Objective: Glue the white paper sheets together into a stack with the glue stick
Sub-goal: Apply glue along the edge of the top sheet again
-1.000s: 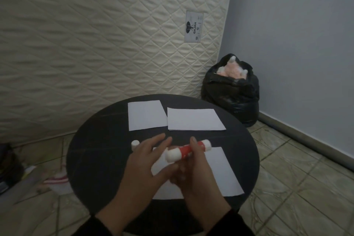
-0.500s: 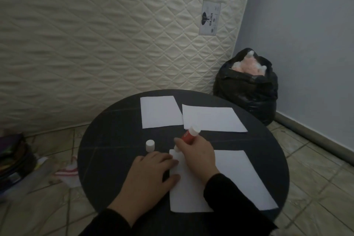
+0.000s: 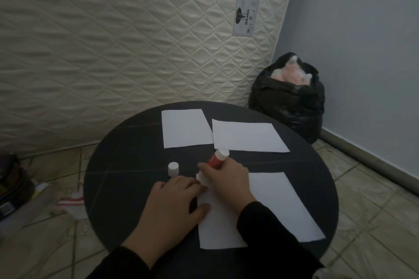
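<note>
Three white paper sheets lie on a round black table [image 3: 127, 165]. The nearest sheet [image 3: 276, 206] is under both hands. My right hand [image 3: 226, 181] grips a red and white glue stick [image 3: 216, 158], its tip hidden down at the sheet's top left corner. My left hand [image 3: 174, 206] lies flat, fingers spread, pressing the sheet's left edge. The white cap [image 3: 173, 169] stands upright on the table just left of the hands. Two more sheets lie at the far side, one on the left [image 3: 184, 128] and one on the right [image 3: 247, 136].
A quilted cream mattress [image 3: 136, 41] leans against the wall behind the table. A full black rubbish bag [image 3: 288, 102] stands in the right corner. Clutter and a striped cloth [image 3: 70, 201] lie on the tiled floor at the left.
A second ago both hands held the glue stick up above the table. Now the right hand has brought it down onto the near sheet and the left hand rests flat on the paper.
</note>
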